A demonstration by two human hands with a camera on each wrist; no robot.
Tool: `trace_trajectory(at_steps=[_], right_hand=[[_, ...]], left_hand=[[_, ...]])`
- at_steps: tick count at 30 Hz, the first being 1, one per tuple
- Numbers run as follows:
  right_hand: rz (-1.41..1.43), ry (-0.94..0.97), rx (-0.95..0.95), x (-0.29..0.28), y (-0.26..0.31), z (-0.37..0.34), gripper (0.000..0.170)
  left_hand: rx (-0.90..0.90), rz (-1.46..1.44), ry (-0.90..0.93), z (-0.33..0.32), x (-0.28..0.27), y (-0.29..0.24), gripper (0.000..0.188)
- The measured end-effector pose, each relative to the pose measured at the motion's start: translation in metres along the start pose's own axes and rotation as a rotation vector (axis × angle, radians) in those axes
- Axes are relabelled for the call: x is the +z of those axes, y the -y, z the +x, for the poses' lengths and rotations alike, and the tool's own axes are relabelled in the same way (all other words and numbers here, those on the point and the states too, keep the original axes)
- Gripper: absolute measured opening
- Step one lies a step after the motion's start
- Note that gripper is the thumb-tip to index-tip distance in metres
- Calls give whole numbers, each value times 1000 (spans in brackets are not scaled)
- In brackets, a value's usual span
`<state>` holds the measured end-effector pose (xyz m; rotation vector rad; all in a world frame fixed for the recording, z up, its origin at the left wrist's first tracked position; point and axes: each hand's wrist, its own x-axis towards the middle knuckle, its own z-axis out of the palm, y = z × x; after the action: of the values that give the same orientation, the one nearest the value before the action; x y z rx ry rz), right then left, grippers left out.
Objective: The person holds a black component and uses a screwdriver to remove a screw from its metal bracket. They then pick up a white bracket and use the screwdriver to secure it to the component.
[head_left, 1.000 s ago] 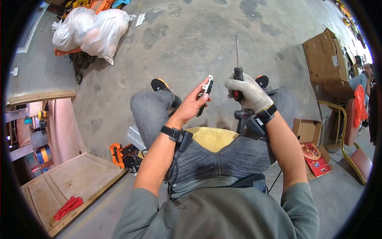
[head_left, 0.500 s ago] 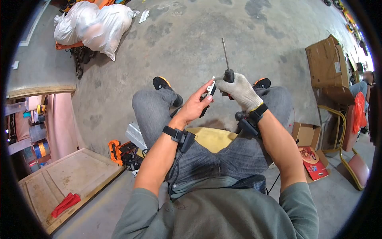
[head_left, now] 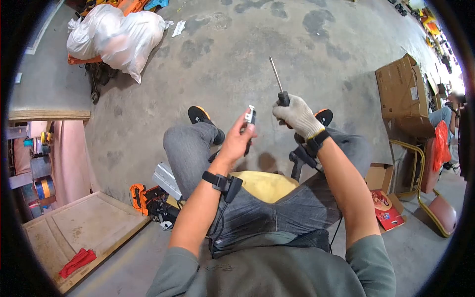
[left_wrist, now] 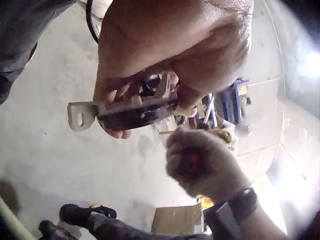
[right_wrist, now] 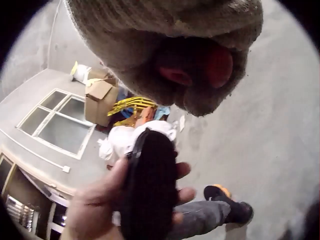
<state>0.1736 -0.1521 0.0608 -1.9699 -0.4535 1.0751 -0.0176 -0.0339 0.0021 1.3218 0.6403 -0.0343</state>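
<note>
My bare left hand [head_left: 233, 142] grips a small black part with a pale metal bracket [head_left: 251, 109], thumb on one side and fingers on the other. In the left wrist view the bracket's slotted tab [left_wrist: 81, 116] sticks out past the fingers. From the right wrist view, the part's long rounded black back [right_wrist: 150, 185] shows. My right hand [head_left: 299, 115], in a pale knit glove, holds a screwdriver [head_left: 275, 75] by its black and red handle, mostly hidden in the fist. Its shaft points up and away, apart from the black part.
A yellow surface [head_left: 264, 185] shows between my legs, with a dark tool [head_left: 296, 167] beside it, partly behind the right wrist. An orange and black tool [head_left: 140, 198] lies at left near a wooden panel [head_left: 94, 220]. Cardboard boxes [head_left: 403, 94] and a chair [head_left: 440, 213] stand at right.
The gloved hand came left with the screwdriver close to the black part, then drew slightly apart. The screwdriver now leans left. The left hand has turned the part more upright.
</note>
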Motion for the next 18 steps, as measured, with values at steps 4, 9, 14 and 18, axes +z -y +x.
trace_trajectory(at_steps=[4,9,14,18], right_hand=[[187,8,144,11,-69,50,15],[233,-119,381,23,-131,78,13],[198,-129,475,26,-170,105,13],[195,-120,470,31,-183,120,14]], left_hand=[[-109,-258,-136,-5,-6,-16,51],[-142,-377,-108,-13,-11,-15,51],[-193,-342,-127,-10,-12,-21,52],[-223,-352,-114,-7,-12,-21,52]])
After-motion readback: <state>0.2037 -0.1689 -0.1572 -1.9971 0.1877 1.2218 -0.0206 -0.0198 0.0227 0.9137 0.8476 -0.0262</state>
